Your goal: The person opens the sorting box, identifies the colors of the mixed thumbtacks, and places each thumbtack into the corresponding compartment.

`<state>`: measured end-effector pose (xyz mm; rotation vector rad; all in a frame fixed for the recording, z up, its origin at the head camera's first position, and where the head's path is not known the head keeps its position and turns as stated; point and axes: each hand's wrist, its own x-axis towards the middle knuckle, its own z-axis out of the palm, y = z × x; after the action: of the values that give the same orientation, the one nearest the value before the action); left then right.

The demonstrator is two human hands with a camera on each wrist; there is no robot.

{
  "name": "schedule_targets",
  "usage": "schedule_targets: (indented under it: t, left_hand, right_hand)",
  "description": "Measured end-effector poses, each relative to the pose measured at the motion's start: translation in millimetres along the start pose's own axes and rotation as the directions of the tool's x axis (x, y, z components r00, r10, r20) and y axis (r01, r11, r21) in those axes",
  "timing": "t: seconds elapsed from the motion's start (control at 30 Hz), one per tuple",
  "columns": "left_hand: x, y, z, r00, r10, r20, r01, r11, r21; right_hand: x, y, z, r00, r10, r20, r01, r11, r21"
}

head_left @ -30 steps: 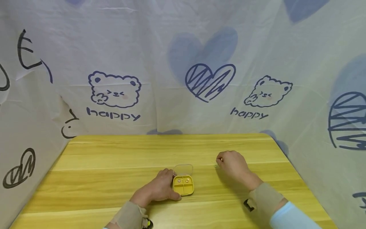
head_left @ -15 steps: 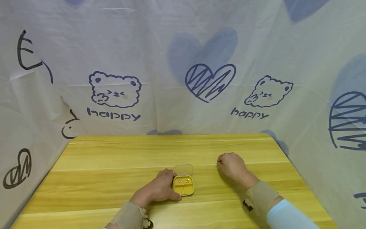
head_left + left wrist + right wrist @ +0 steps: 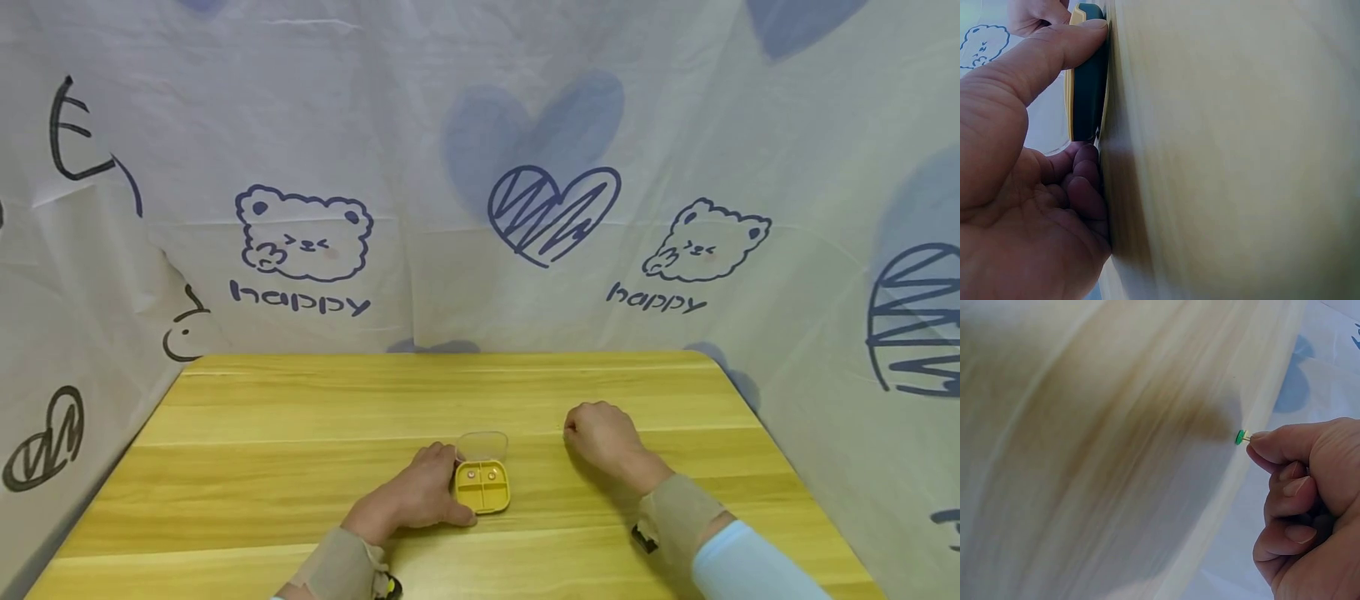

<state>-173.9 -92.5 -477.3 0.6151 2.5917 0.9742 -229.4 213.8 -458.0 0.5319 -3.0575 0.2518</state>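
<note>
A small yellow pill case [image 3: 482,487] with a dark green outer side lies on the table, its clear lid [image 3: 482,446] raised at the back. One tiny round piece sits in each of its two rear compartments; their kind is too small to tell. My left hand [image 3: 422,490] holds the case from the left, thumb along the front edge and fingers near the back corner. Farther right, my right hand [image 3: 606,435] is low over the table. Between thumb and index finger it pinches a green stud earring [image 3: 1240,437] by its thin gold post, the other fingers curled in.
The wooden table [image 3: 300,417] has rounded far corners. A white cloth [image 3: 450,275] printed with hearts and bears hangs behind it and along both sides. A tiny speck lies on the table just left of the right hand.
My right hand has shifted slightly left and nearer to me. The green bit that showed at its fingertips in the head view is now hidden there. My left hand and the case have stayed put.
</note>
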Motion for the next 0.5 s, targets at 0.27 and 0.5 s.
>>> schedule_targets:
  t: [0.27,0.5]
  left_hand:
    - [-0.3,0.7,-0.6,1.000,-0.002,0.013,0.003,1.000,-0.012]
    - [-1.6,2.6,-3.0,1.000,-0.003,0.021,0.004,1.000,-0.019]
  right_hand:
    - [0.0,0.0,-0.3,1.000,-0.001,0.009,0.001,1.000,0.001]
    - [1.2,-0.8,-1.7,1.000,-0.004,0.016,0.004,1.000,-0.003]
